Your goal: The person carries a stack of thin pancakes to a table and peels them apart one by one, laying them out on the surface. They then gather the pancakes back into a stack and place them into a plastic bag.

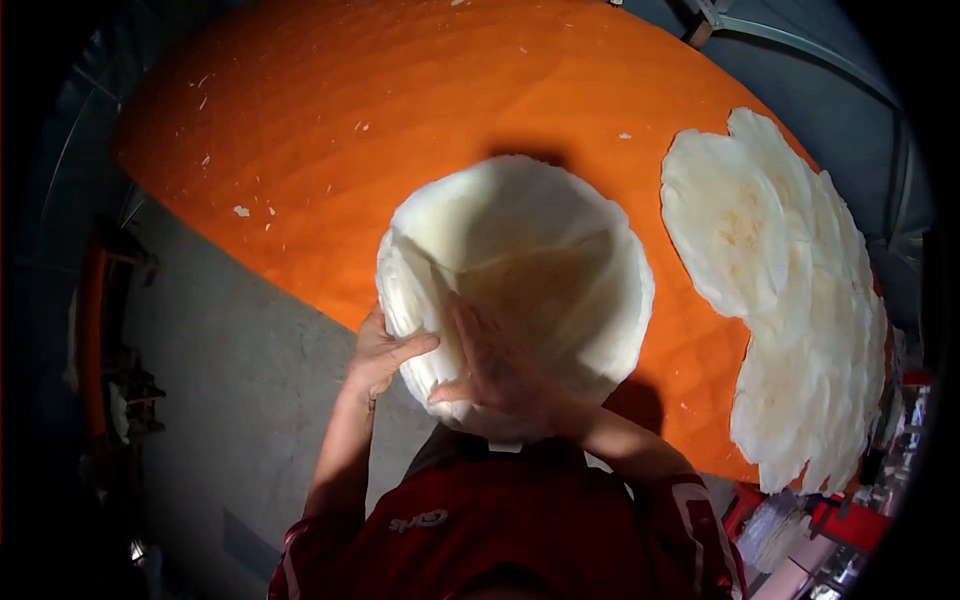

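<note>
A round stack of thin, whitish sheets [590, 300] with ragged edges stands at the near edge of the orange surface, close to the person's body. My left hand [385, 350] grips the stack's left rim, its thumb over the edge and its fingers hidden behind. Inside the stack, my right hand [485, 360] lies against the left part of the top sheet, fingers stretched out and slightly blurred. A fold runs up the sheet beside that hand. The middle of the stack looks browner and partly shaded.
Overlapping whitish sheets [800, 300] lie along the right side of the orange surface [330, 130]. Small pale flakes are scattered on its left part. Grey floor [220, 350] shows at lower left, metal bars at upper right, and red and white items at lower right.
</note>
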Demonstrator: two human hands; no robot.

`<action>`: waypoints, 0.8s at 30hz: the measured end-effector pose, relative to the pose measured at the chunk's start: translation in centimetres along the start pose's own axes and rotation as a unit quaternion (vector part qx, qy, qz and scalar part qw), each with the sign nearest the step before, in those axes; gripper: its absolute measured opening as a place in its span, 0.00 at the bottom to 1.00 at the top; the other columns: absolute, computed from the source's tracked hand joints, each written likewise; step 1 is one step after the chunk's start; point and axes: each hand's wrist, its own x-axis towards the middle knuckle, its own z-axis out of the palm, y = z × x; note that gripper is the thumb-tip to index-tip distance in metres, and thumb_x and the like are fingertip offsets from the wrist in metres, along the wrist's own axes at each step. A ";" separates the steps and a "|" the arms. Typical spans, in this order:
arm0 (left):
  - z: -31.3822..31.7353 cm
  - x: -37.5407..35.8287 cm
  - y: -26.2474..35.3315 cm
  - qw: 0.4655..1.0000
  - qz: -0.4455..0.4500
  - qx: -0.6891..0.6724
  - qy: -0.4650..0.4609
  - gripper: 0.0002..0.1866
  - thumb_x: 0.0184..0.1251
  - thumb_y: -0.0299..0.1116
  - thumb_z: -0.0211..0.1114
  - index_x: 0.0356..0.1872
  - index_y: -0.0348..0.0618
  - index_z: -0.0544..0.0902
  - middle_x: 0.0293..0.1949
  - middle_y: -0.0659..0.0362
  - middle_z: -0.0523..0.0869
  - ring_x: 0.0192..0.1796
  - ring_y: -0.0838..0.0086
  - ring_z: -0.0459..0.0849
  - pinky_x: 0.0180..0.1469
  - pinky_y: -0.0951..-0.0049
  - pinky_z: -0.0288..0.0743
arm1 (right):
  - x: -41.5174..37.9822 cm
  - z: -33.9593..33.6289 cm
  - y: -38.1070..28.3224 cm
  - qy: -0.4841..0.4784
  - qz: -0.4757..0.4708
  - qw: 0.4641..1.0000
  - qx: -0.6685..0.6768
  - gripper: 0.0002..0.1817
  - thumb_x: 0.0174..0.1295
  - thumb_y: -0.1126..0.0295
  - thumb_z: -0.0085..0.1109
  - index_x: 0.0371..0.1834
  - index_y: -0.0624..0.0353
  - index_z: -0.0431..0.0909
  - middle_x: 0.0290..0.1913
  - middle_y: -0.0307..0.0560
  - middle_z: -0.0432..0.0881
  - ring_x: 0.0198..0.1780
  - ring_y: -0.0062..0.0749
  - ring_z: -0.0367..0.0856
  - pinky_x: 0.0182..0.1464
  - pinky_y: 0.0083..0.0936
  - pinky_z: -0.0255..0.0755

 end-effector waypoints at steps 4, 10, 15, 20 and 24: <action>-0.4 0.1 -0.1 1.000 0.006 -0.011 -0.004 0.41 0.38 0.27 0.76 0.57 0.39 0.64 0.49 0.56 0.76 0.51 0.69 0.75 0.53 0.69 0.71 | -1.5 1.2 1.0 -0.044 0.028 0.994 0.099 0.39 0.42 0.57 0.68 0.53 0.72 0.65 0.57 0.66 0.63 0.59 0.49 0.64 0.59 0.35 0.60; -1.8 -0.9 -1.0 0.999 -0.027 0.039 0.022 0.25 0.45 0.26 0.68 0.48 0.32 0.73 0.37 0.54 0.80 0.38 0.67 0.80 0.43 0.67 0.75 | -1.7 1.7 1.8 -0.100 0.204 0.835 0.502 0.25 0.50 0.67 0.62 0.50 0.67 0.69 0.42 0.49 0.76 0.44 0.35 0.75 0.49 0.30 0.70; -2.0 -0.3 -1.3 0.997 -0.050 0.049 0.033 0.29 0.53 0.27 0.59 0.58 0.32 0.64 0.49 0.48 0.76 0.49 0.61 0.77 0.51 0.64 0.73 | -2.5 8.1 1.5 0.095 0.012 0.995 0.005 0.21 0.46 0.65 0.58 0.39 0.70 0.70 0.36 0.55 0.74 0.39 0.48 0.73 0.43 0.36 0.68; -1.8 3.1 -1.6 0.973 0.000 0.174 0.151 0.25 0.57 0.27 0.60 0.56 0.34 0.66 0.50 0.48 0.75 0.47 0.64 0.78 0.48 0.64 0.74 | 0.6 5.0 3.1 0.099 0.127 0.987 0.013 0.19 0.44 0.65 0.60 0.36 0.70 0.73 0.34 0.55 0.77 0.37 0.47 0.75 0.42 0.33 0.69; -1.4 5.4 -0.3 0.983 -0.034 0.148 0.100 0.25 0.57 0.27 0.60 0.56 0.34 0.67 0.50 0.48 0.75 0.48 0.63 0.77 0.50 0.63 0.73 | -4.0 -8.7 6.4 0.201 0.123 0.914 0.331 0.15 0.46 0.67 0.61 0.35 0.66 0.76 0.32 0.49 0.78 0.35 0.37 0.77 0.40 0.29 0.71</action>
